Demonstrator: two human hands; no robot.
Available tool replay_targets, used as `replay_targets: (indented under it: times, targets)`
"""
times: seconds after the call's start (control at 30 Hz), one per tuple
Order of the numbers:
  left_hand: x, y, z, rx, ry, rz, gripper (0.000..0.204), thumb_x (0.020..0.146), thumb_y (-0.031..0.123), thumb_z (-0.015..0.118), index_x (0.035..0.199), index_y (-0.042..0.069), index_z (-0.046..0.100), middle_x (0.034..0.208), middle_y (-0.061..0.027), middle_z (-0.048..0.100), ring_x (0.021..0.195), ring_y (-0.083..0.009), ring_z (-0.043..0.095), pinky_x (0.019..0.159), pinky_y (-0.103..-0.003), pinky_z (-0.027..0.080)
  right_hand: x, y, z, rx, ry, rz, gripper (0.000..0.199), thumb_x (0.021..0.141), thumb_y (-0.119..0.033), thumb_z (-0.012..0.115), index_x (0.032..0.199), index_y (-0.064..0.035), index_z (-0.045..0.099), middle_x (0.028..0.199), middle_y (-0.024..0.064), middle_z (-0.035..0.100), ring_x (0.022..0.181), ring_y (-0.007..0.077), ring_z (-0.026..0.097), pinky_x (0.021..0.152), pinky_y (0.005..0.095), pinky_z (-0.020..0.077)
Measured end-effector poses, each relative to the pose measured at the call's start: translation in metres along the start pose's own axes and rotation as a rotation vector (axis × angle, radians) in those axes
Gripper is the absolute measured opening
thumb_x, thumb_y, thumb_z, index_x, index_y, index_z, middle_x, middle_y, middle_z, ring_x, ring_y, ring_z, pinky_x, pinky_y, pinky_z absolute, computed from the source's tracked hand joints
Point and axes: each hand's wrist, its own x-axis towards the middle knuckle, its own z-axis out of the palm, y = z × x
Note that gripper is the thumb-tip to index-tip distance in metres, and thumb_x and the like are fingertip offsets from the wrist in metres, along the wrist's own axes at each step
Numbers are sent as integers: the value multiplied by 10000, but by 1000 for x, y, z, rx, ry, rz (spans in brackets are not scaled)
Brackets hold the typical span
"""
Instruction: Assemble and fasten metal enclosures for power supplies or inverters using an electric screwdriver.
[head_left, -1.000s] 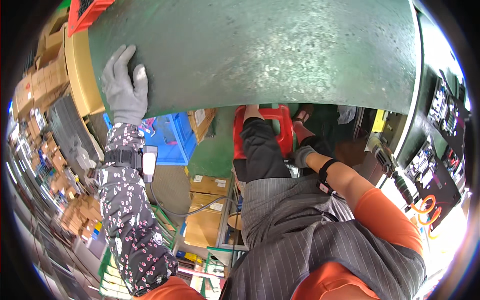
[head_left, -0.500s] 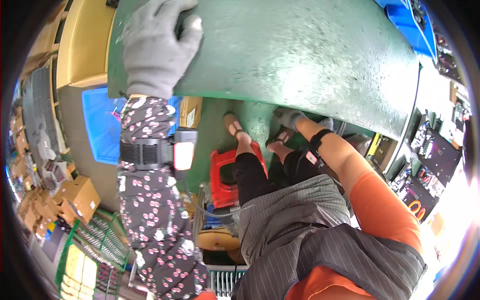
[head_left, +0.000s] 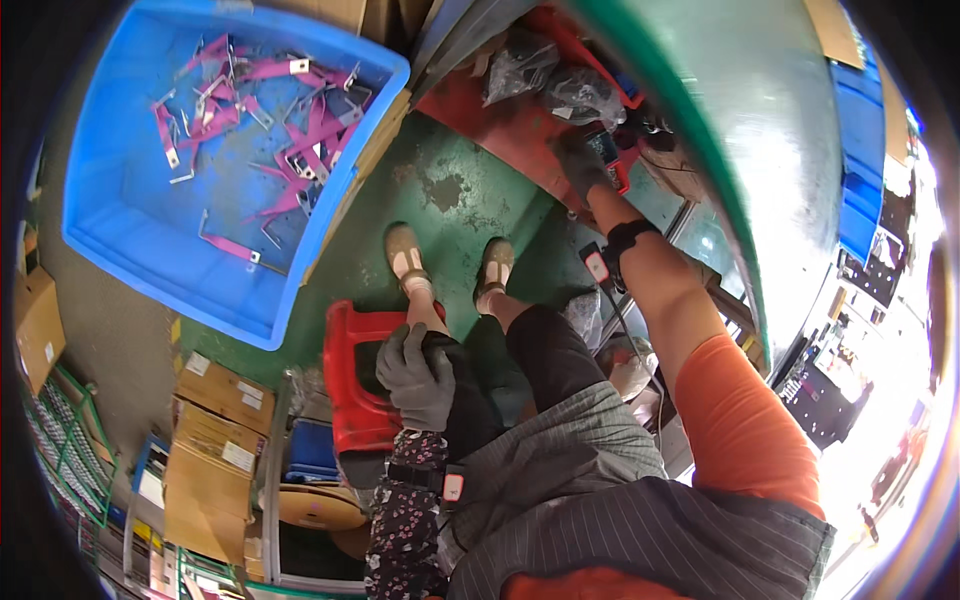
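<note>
The left hand (head_left: 418, 372), gloved in grey, is resting on the person's thigh beside the red plastic stool (head_left: 358, 385), fingers loosely curled and holding nothing. The right hand (head_left: 585, 160), also gloved, is reaching under the green surface (head_left: 760, 130) toward a red tray (head_left: 500, 125); its finger state cannot be determined. A blue bin (head_left: 130, 210) of pink-sleeved metal parts (head_left: 290, 150) is sitting on the floor ahead.

The right hand (head_left: 583, 160) reaches under the green table (head_left: 770, 130), and whether it grips anything there cannot be told. The 2 plastic bags (head_left: 545, 80) beside it hide their contents. The left hand (head_left: 415, 375) covers part of the red stool (head_left: 350, 390).
</note>
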Motion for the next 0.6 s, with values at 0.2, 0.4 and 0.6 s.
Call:
replay_targets:
  times: [0.2, 0.4, 0.6]
  targets:
    - [-18, 5, 55, 94, -132, -213, 504, 757, 266, 599, 1229, 151, 463, 1226, -97, 460, 1139, -328, 434, 948, -488, 339, 67, -10, 4, 3, 112, -34, 602, 840, -531, 489, 1215, -61, 522, 1175, 192, 581, 1129, 353, 525, 948, 418, 407]
    - [-9, -8, 50, -70, -216, -248, 451, 746, 199, 613, 1176, 138, 491, 1203, -114, 477, 1121, -347, 433, 944, -482, 341, 142, -1, 35, -52, -34, -27, 551, 794, -528, 588, 1138, -97, 567, 806, 55, 587, 644, 148, 530, 512, 307, 456]
    - [-1, -15, 45, -155, -156, -217, 397, 703, 135, 614, 1090, 133, 525, 1114, -94, 519, 1035, -326, 493, 884, -453, 384, 176, -1, 84, 107, -60, -47, 461, 794, -524, 596, 994, -109, 579, 661, 62, 513, 526, 164, 495, 448, 321, 420]
